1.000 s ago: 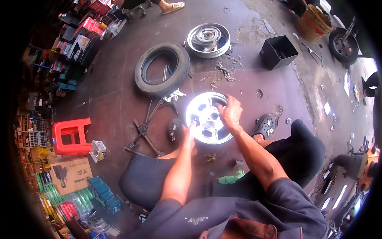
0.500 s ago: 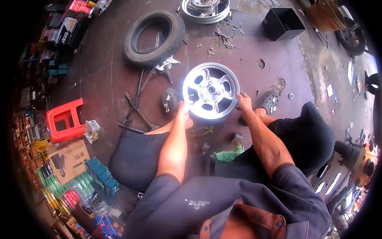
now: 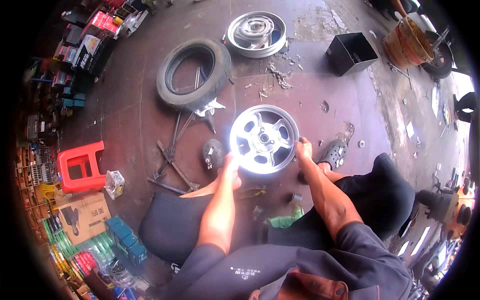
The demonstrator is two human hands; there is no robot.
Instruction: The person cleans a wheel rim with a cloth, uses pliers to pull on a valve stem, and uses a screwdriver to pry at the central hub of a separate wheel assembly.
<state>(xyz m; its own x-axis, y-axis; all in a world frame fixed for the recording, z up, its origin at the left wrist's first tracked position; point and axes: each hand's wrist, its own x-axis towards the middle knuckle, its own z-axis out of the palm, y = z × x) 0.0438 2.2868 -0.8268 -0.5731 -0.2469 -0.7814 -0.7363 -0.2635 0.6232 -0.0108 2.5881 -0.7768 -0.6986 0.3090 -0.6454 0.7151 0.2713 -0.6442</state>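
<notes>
A silver alloy wheel rim [image 3: 270, 157] faces up between my dark clog-wearing feet, with five broad spokes and a hub hole showing. My left hand [image 3: 231, 164] is closed on its lower left edge, the fingers partly washed out by glare. My right hand [image 3: 304, 150] grips the rim's right edge, thumb uppermost. Beyond it a loose black tyre [image 3: 173, 91] lies over metal bars [image 3: 175, 167] and a crumpled silver thing. A second silver rim [image 3: 250, 47] lies farther back beside scattered small grey pieces [image 3: 280, 77].
A red plastic stool [image 3: 67, 172], a cardboard box [image 3: 85, 220] and stacked goods [image 3: 87, 52] line the left side. At the right back stand a black open box [image 3: 351, 55], a rusty bucket [image 3: 407, 45] and a wheel [image 3: 440, 70]. Machinery [image 3: 450, 205] is at the right edge.
A second ago my right hand was over the rim's upper right; it has moved down to the right edge. My left hand stays lower left. The view has shifted between frames.
</notes>
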